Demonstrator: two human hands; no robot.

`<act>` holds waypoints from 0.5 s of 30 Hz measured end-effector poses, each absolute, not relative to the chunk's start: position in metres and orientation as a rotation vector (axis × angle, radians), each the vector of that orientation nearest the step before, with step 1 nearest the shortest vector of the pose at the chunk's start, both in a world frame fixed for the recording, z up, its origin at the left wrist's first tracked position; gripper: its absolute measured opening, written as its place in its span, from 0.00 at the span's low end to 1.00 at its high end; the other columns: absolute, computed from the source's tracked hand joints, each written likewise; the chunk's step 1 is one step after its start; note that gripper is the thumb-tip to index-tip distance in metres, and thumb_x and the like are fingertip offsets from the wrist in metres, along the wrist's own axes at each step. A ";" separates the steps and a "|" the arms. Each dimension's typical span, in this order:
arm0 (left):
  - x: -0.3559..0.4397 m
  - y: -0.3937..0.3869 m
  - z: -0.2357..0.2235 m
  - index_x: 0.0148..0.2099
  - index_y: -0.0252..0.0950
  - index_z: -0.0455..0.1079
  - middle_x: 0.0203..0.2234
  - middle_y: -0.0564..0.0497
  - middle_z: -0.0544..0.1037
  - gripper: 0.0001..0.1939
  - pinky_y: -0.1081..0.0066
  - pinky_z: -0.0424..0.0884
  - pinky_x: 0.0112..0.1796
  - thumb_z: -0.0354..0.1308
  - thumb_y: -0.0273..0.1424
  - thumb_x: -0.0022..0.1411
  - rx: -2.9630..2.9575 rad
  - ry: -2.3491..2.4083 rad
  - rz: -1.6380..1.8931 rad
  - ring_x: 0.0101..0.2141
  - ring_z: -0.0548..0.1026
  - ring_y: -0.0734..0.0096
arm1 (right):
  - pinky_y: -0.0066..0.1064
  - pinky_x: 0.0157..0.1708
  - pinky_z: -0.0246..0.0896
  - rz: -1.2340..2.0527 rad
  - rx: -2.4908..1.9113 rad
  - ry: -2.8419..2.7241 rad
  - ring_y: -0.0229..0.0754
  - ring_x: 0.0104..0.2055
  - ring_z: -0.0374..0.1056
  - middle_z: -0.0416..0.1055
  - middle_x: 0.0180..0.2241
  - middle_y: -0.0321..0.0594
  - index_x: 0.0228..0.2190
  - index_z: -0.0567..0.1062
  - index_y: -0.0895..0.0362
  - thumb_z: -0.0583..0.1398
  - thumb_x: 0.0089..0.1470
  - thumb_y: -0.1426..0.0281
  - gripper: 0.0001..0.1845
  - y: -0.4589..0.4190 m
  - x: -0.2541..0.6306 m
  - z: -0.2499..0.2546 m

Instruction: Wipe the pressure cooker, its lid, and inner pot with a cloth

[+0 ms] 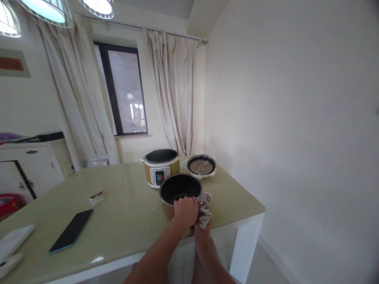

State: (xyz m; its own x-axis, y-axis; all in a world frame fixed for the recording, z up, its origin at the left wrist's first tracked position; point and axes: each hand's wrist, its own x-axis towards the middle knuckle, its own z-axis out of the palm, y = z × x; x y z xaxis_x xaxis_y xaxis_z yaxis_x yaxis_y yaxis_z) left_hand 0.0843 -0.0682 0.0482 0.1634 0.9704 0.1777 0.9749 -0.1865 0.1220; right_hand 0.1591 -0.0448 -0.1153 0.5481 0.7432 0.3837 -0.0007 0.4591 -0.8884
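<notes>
A dark inner pot (181,186) with a shiny rim stands on the table near its front edge. My left hand (186,211) is closed at the pot's near rim; its fingertips are hidden by the back of the hand. Just right of it, my right hand (203,228) is closed around a crumpled, patterned cloth (205,209), which rests against the pot's right side. Behind the pot sits the multicooker body (150,173), gold and white with a control panel, its top uncovered. A round lid (201,165) lies upside down to the right of the cooker.
On the left of the green tabletop (124,205) lie a dark phone (72,230), a small packet (96,197) and white items (14,240). A white wall (296,118) rises on the right. Curtains (174,86) and a window (127,90) are beyond the table.
</notes>
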 end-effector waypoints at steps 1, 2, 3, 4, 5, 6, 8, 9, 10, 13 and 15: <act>0.080 -0.067 0.053 0.48 0.33 0.80 0.39 0.35 0.83 0.25 0.55 0.71 0.44 0.41 0.37 0.77 -2.456 -1.936 -0.305 0.42 0.82 0.52 | 0.49 0.57 0.68 0.577 -0.992 -0.903 0.54 0.52 0.75 0.80 0.46 0.48 0.48 0.79 0.55 0.69 0.47 0.50 0.31 -0.045 0.164 -0.112; 0.072 -0.064 0.058 0.50 0.34 0.78 0.40 0.36 0.83 0.24 0.56 0.72 0.44 0.41 0.38 0.77 -2.520 -1.864 -0.292 0.41 0.82 0.54 | 0.50 0.57 0.68 0.620 -0.995 -0.910 0.55 0.52 0.75 0.80 0.46 0.49 0.48 0.80 0.55 0.70 0.47 0.50 0.30 -0.043 0.171 -0.106; 0.061 -0.061 0.062 0.51 0.36 0.77 0.39 0.38 0.83 0.23 0.57 0.72 0.44 0.41 0.39 0.77 -2.564 -1.785 -0.294 0.41 0.82 0.55 | 0.51 0.57 0.68 0.663 -1.002 -0.920 0.55 0.51 0.76 0.81 0.46 0.50 0.47 0.81 0.56 0.70 0.47 0.50 0.30 -0.041 0.179 -0.098; 0.047 -0.056 0.065 0.50 0.37 0.77 0.39 0.40 0.83 0.24 0.57 0.72 0.45 0.40 0.40 0.78 -2.585 -1.716 -0.306 0.41 0.82 0.56 | 0.52 0.58 0.68 0.704 -1.005 -0.945 0.56 0.52 0.76 0.81 0.46 0.50 0.46 0.82 0.56 0.71 0.47 0.51 0.30 -0.039 0.189 -0.089; 0.030 -0.050 0.068 0.48 0.38 0.77 0.38 0.41 0.83 0.25 0.56 0.72 0.47 0.39 0.42 0.78 -2.581 -1.664 -0.315 0.41 0.82 0.56 | 0.52 0.59 0.67 0.743 -1.001 -0.981 0.57 0.52 0.77 0.81 0.46 0.50 0.45 0.83 0.56 0.72 0.46 0.51 0.29 -0.036 0.199 -0.081; 0.013 -0.045 0.069 0.46 0.38 0.78 0.39 0.41 0.83 0.26 0.53 0.70 0.51 0.40 0.43 0.78 -2.581 -1.596 -0.298 0.43 0.81 0.56 | 0.53 0.59 0.67 0.781 -0.989 -1.022 0.57 0.51 0.77 0.82 0.46 0.50 0.44 0.83 0.56 0.73 0.45 0.52 0.28 -0.033 0.207 -0.074; -0.018 -0.035 0.068 0.47 0.39 0.79 0.40 0.41 0.83 0.24 0.50 0.67 0.56 0.41 0.41 0.78 -2.584 -1.487 -0.193 0.45 0.81 0.56 | 0.53 0.58 0.68 0.858 -0.947 -1.089 0.58 0.50 0.78 0.83 0.45 0.48 0.44 0.84 0.55 0.75 0.42 0.53 0.29 -0.025 0.220 -0.063; -0.030 -0.031 0.066 0.51 0.39 0.79 0.40 0.40 0.83 0.23 0.50 0.68 0.54 0.42 0.38 0.78 -2.578 -1.478 -0.073 0.45 0.80 0.55 | 0.53 0.58 0.69 0.894 -0.930 -1.098 0.58 0.49 0.78 0.83 0.44 0.47 0.43 0.84 0.55 0.76 0.40 0.54 0.29 -0.019 0.223 -0.059; -0.038 -0.028 0.063 0.56 0.40 0.78 0.41 0.38 0.83 0.22 0.50 0.69 0.51 0.42 0.36 0.77 -2.564 -1.482 0.026 0.44 0.80 0.53 | 0.53 0.57 0.69 0.929 -0.920 -1.082 0.58 0.49 0.78 0.83 0.44 0.47 0.43 0.84 0.54 0.77 0.38 0.54 0.30 -0.013 0.224 -0.057; -0.035 -0.028 0.052 0.64 0.42 0.73 0.43 0.36 0.83 0.23 0.52 0.71 0.45 0.45 0.35 0.75 -2.562 -1.526 0.133 0.45 0.80 0.49 | 0.52 0.53 0.72 1.039 -0.906 -0.914 0.57 0.48 0.79 0.84 0.42 0.46 0.42 0.84 0.54 0.75 0.39 0.53 0.29 0.009 0.216 -0.051; -0.018 -0.033 0.048 0.60 0.42 0.76 0.43 0.37 0.83 0.23 0.55 0.71 0.45 0.44 0.40 0.76 -2.570 -1.631 0.009 0.46 0.81 0.50 | 0.50 0.50 0.74 1.027 -0.865 -0.811 0.56 0.47 0.79 0.84 0.39 0.45 0.42 0.83 0.55 0.72 0.42 0.51 0.28 0.022 0.206 -0.051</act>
